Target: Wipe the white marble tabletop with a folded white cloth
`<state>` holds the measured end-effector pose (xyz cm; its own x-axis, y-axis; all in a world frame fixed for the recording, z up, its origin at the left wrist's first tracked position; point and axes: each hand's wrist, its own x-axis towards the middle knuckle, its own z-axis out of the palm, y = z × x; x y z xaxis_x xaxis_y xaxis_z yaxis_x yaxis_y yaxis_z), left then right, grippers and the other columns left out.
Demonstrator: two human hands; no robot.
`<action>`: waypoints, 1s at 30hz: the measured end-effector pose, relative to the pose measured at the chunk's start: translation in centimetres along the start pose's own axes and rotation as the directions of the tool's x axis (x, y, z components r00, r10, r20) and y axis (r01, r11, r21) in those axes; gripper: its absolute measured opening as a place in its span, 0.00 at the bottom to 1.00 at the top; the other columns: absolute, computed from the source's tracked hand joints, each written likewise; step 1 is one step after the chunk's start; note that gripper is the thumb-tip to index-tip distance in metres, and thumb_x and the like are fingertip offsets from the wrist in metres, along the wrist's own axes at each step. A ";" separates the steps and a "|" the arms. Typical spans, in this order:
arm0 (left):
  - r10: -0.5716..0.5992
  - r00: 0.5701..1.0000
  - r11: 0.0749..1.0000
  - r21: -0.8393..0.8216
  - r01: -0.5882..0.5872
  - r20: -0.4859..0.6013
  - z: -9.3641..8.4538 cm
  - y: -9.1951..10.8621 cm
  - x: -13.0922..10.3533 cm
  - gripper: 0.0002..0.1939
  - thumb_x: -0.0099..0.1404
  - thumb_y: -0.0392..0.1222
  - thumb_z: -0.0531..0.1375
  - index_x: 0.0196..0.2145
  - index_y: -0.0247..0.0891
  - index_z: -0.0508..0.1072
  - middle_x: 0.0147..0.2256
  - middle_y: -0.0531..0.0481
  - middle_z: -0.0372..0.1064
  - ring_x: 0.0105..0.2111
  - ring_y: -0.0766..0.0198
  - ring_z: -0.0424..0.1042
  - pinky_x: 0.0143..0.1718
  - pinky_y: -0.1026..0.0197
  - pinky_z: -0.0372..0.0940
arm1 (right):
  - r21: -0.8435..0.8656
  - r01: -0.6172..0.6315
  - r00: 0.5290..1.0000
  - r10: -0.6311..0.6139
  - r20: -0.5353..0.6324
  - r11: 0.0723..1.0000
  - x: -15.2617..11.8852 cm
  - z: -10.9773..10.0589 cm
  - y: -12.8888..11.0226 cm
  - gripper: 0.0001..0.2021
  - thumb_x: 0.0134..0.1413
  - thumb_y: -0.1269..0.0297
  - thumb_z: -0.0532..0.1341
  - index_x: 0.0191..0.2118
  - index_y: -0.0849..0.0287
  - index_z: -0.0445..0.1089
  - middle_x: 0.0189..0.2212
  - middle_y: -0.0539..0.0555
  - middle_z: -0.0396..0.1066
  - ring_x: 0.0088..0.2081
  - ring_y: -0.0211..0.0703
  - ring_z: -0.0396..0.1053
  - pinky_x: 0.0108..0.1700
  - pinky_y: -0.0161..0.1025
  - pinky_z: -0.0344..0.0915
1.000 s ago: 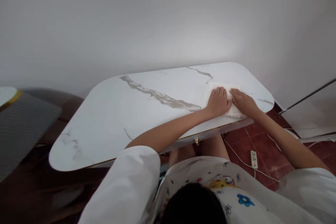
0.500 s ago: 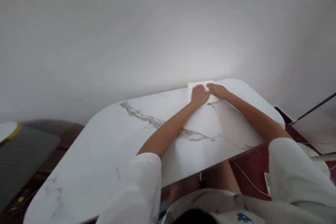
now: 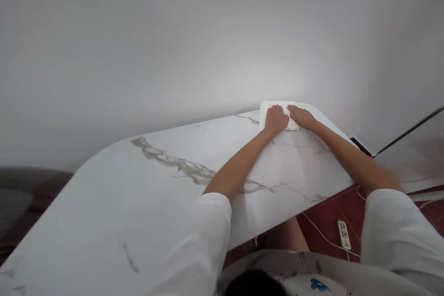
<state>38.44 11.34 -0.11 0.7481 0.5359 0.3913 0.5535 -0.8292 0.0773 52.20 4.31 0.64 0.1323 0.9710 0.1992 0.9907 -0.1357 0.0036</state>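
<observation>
The tabletop looks hard and smooth, its white, marble-like face glossy enough to carry pale reflections, while the cloth just above three o'clock seems a soft, matt fabric. The wall at twelve o'clock is smooth and matt, like paint. Toward four o'clock, the floor looks like faintly shiny tile and the power strip like smooth plastic.

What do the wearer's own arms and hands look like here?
Both arms wear loose, plain white sleeves that end near the elbows, leaving the forearms bare. The left hand and right hand are bare too: no gloves, watch or bracelet shows.
</observation>
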 end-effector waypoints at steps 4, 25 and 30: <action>0.074 0.997 0.997 -0.025 -0.073 0.036 -1.6 2.1 -3.4 0.25 0.71 0.41 0.46 0.59 0.20 0.62 0.60 0.30 0.61 0.60 0.49 0.59 0.61 0.52 0.51 | -0.058 0.006 1.000 -0.008 -0.029 0.998 -5.0 -1.0 -1.4 0.23 0.67 0.69 0.43 0.62 0.70 0.60 0.63 0.63 0.61 0.64 0.48 0.58 0.63 0.46 0.58; 0.242 0.966 0.965 -0.124 -0.230 0.093 -5.1 13.8 -13.2 0.29 0.70 0.45 0.48 0.61 0.20 0.61 0.62 0.32 0.60 0.62 0.48 0.58 0.62 0.51 0.51 | -0.191 -0.078 0.981 0.042 -0.188 0.979 -23.1 -3.2 -1.0 0.21 0.64 0.69 0.47 0.57 0.67 0.67 0.56 0.65 0.69 0.55 0.54 0.70 0.57 0.52 0.65; 0.254 0.967 0.957 -0.149 -0.250 0.006 -2.1 14.5 -7.1 0.25 0.70 0.44 0.49 0.56 0.22 0.66 0.57 0.31 0.65 0.58 0.48 0.61 0.59 0.51 0.53 | -0.143 -0.147 0.976 0.121 -0.179 0.979 -19.3 -2.3 3.9 0.22 0.64 0.68 0.46 0.58 0.67 0.67 0.58 0.65 0.67 0.58 0.53 0.67 0.58 0.50 0.65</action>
<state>40.38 -4.77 0.14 0.8665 0.3088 0.3922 0.2879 -0.9510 0.1126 53.50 -15.40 -0.91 0.2434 0.8963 0.3707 0.9457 -0.3042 0.1144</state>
